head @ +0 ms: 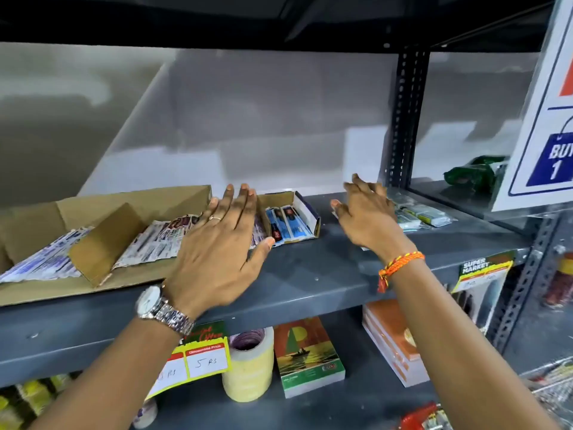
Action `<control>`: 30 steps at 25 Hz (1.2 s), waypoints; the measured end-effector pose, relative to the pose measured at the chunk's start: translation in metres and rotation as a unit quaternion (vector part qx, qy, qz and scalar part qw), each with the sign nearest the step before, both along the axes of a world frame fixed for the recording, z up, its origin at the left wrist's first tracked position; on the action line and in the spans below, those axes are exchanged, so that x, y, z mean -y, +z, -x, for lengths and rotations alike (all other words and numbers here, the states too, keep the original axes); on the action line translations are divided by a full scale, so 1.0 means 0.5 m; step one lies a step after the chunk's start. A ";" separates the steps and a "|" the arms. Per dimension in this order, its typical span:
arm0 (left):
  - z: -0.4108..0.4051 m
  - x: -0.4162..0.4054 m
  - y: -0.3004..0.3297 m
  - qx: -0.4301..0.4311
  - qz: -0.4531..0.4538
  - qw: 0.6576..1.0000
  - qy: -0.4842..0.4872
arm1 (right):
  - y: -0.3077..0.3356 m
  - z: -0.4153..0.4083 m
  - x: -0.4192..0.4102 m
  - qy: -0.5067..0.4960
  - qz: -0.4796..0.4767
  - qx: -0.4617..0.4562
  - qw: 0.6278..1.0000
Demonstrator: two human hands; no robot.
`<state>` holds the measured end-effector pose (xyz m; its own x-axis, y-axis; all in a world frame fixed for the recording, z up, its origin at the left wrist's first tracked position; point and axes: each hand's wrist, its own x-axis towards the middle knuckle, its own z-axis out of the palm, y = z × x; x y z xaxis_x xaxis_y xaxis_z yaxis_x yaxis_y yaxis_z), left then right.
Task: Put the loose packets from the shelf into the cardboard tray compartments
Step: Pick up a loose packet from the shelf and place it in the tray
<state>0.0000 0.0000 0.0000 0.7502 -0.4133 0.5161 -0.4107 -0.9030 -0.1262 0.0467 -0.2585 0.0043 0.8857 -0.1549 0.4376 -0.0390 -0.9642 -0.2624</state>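
Observation:
A brown cardboard tray point(130, 197) with dividers lies on the left of the grey shelf point(310, 268). Its compartments hold white and purple packets point(49, 259), printed packets point(161, 240) and blue packets point(288, 225). My left hand point(217, 246) hovers flat over the tray's right part, fingers spread, holding nothing. My right hand point(369, 218) stretches over the shelf to the right of the tray, fingers apart, just left of loose clear packets point(424, 215) lying on the shelf. It partly hides them, and contact is unclear.
A perforated black upright point(406, 119) stands behind the loose packets. A white promo sign point(545, 125) hangs at the right, a green bag point(471, 175) behind it. Below are a tape roll point(251, 364), notebooks point(307, 355) and price tags point(198, 361).

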 end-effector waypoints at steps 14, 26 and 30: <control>0.033 -0.030 -0.068 -0.167 -0.003 0.983 -0.080 | -0.025 0.006 0.063 -0.091 -0.115 -0.044 0.988; 0.036 -0.025 -0.065 -0.250 -0.016 0.966 -0.072 | -0.022 0.018 0.052 -0.079 -0.178 0.001 0.981; 0.035 -0.027 -0.067 -0.245 -0.019 0.967 -0.073 | -0.029 0.015 0.063 -0.063 -0.242 0.021 0.968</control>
<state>-0.0175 0.0133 -0.0333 0.8330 -0.5448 0.0960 -0.5522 -0.8295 0.0837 0.0394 -0.2899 -0.0101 0.8294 -0.4562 0.3224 -0.1279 -0.7168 -0.6855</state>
